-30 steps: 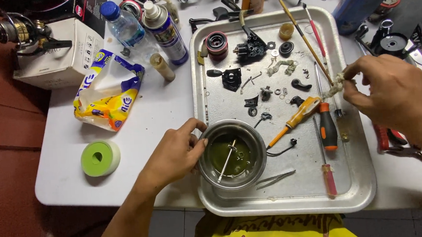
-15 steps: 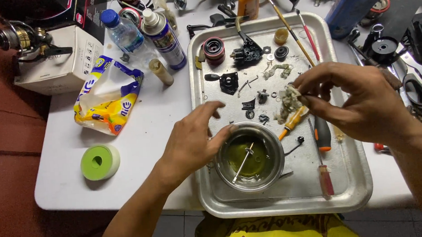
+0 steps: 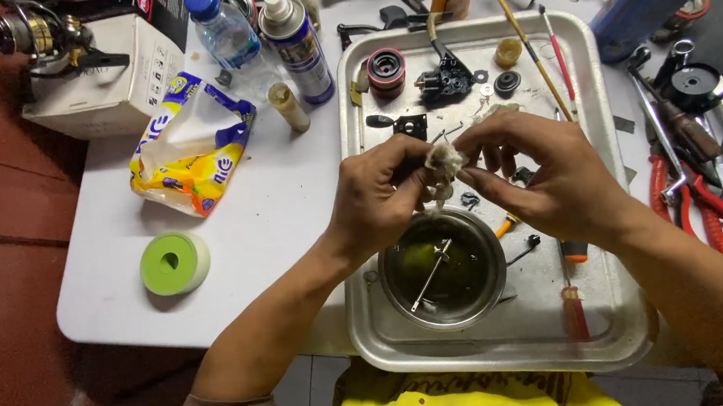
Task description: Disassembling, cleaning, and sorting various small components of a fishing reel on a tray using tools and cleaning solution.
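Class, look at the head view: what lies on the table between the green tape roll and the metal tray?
Nothing: in the head view the white table is bare between the green tape roll and the metal tray; only the left forearm crosses above it.

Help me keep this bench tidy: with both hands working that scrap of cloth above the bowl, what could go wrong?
1. The left hand and right hand pinch the rag right above the metal bowl of greenish liquid; whatever slips may drop in and splash.
2. Small dark parts lie loose on the metal tray under the hands; a wrist could scatter them.
3. The screwdriver sits beside the right forearm and might get knocked.
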